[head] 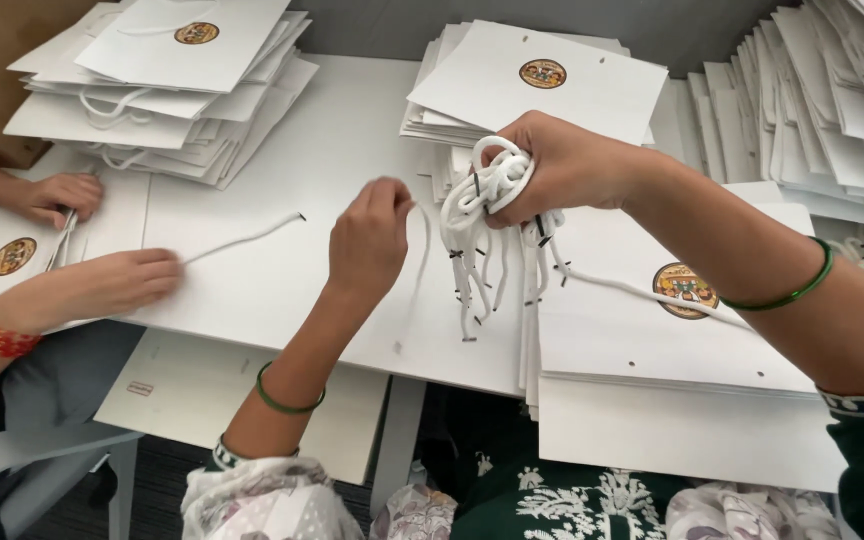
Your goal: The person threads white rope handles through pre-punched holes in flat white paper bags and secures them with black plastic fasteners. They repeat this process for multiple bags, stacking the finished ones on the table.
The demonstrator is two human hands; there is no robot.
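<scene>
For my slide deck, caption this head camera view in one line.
Right hand grips bundled white cord handles; left hand pulls one cord over flat white paper bags.

The stack of white bags (852, 90) at the surface's far right corner is cut off by the picture's edge. The right hand (567, 165) hides the upper part of the white cord bundle (482, 200).

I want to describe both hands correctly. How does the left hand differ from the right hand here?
The right hand is raised and grips a thick bunch of white cords in a fist; the left hand sits lower and pinches only one cord. The right hand is above the bag stack; the left hand is over a flat bag. Both wrists wear green bangles.
</scene>
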